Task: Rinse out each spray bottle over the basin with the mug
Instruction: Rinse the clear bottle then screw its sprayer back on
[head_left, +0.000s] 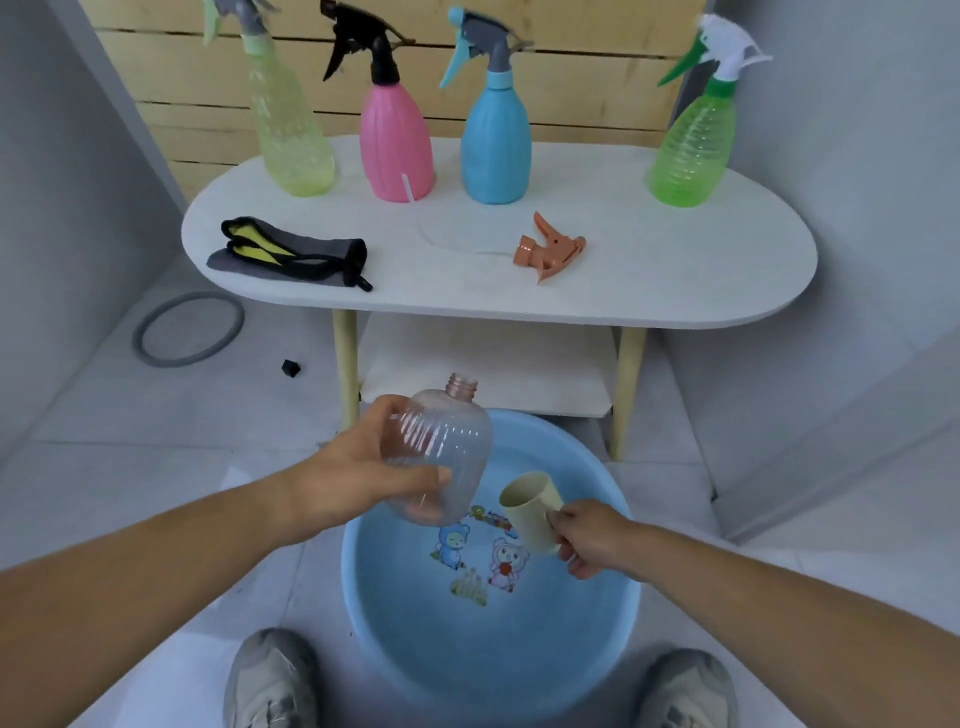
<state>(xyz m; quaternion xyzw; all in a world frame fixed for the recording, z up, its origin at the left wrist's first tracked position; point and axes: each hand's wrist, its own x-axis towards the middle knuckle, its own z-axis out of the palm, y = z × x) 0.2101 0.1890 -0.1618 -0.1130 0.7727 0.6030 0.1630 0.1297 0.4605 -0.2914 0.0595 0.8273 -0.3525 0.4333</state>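
Clear bottle (441, 457) upright (neck away)

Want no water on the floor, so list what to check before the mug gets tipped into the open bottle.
1. Spray head off: ok, the clear bottle has an open neck; the orange spray head lies on the table.
2. Bottle grip: ok, the left hand holds its body.
3. Mug grip: ok, the right hand holds the mug at its handle side.
4. Mug at the bottle mouth: not ok, it sits low beside the bottle's base.
5. Mouth over the basin: cannot tell, the neck points away near the far rim.
6. Water in mug: cannot tell.
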